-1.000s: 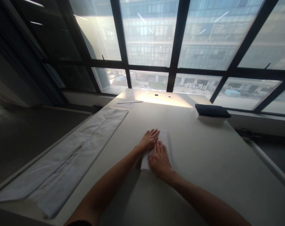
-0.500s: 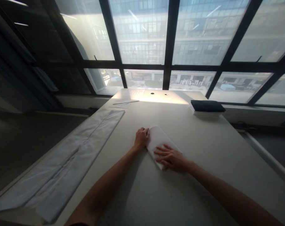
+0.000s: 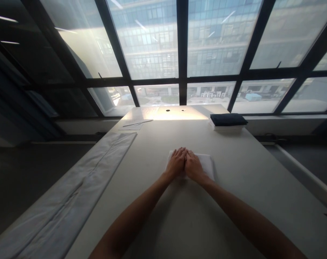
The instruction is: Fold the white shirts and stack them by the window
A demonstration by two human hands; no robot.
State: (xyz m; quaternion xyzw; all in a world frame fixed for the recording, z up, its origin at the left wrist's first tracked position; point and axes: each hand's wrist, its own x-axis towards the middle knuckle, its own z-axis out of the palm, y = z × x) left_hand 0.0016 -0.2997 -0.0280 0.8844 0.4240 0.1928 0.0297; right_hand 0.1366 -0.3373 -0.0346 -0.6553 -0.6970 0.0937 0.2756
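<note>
A small folded white cloth (image 3: 206, 163) lies flat near the middle of the long pale table (image 3: 233, 201). My left hand (image 3: 177, 162) and my right hand (image 3: 193, 166) rest side by side on top of it, palms down, fingers stretched toward the windows and touching each other. Neither hand grips anything. The hands cover the cloth's left and middle parts; its right end shows bare.
A long white cloth (image 3: 79, 194) is spread along the table's left edge. At the far right stands a stack of folded cloths with a dark one on top (image 3: 227, 121). Papers (image 3: 135, 124) lie at the far left. Large windows rise behind the table.
The cloth has turned from a slanted lie to crosswise. My hands, half a second ago apart at its ends, have come together flat on its middle.
</note>
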